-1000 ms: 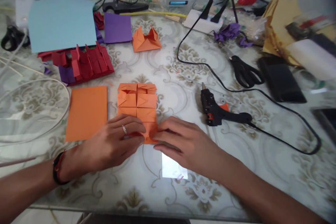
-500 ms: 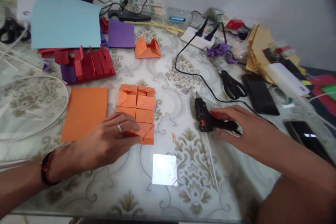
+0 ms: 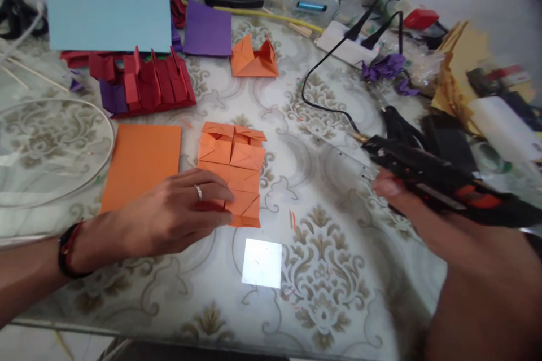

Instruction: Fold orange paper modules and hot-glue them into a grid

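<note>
My left hand (image 3: 178, 211), with a ring and a dark wristband, lies palm down with its fingers stretched over the lower left part of a folded orange paper piece (image 3: 244, 175). That piece shows two columns of creased squares and raised flaps at its far end. Under the wrist side is a flat orange sheet (image 3: 146, 152), partly covered. On the right, my right hand (image 3: 444, 237) grips a black glue gun (image 3: 436, 175) with an orange mark, held above the table, its nozzle pointing left. Motion blurs this hand.
Behind stand a red folded paper piece (image 3: 156, 84), an orange folded piece (image 3: 254, 59), a purple sheet (image 3: 207, 28) and a light blue sheet (image 3: 110, 3). A power strip (image 3: 345, 42) feeds a black cord. A white hoop (image 3: 110, 130) lies left. Scissors and a phone are partly hidden behind the glue gun.
My right hand has lifted the glue gun off the table and carried it right, towards me. My left hand stays on the folded orange paper. The view has shifted slightly.
</note>
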The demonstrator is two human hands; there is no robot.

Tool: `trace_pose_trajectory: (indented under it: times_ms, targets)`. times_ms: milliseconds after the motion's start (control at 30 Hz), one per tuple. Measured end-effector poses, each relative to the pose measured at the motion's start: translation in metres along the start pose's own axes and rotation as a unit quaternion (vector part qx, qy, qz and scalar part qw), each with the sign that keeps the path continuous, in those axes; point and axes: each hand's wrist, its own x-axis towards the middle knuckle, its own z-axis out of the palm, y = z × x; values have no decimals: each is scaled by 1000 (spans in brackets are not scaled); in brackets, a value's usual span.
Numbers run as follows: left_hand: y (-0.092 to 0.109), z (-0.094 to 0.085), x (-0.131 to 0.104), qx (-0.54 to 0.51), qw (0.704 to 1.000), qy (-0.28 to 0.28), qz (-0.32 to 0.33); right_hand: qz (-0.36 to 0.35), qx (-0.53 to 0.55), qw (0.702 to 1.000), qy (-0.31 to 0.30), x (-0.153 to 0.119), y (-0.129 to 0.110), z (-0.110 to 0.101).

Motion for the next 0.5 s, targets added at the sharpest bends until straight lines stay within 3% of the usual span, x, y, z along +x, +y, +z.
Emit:
trace_pose_trajectory:
  times_ms: [67, 200, 400, 500]
  targets:
    - [0, 1, 0, -1, 1000, 1, -7, -67, 115, 990, -38, 0, -17, 6]
    - [-1, 4, -3, -18, 999, 0, -29, -188, 282, 928, -152, 0, -49, 21]
    - [-1, 9, -6, -41, 998, 18, -46, -189, 302, 913, -198, -6, -74, 39]
    - [2, 11, -6, -31, 997, 33, -60, -199, 302, 913, -190, -6, -79, 43]
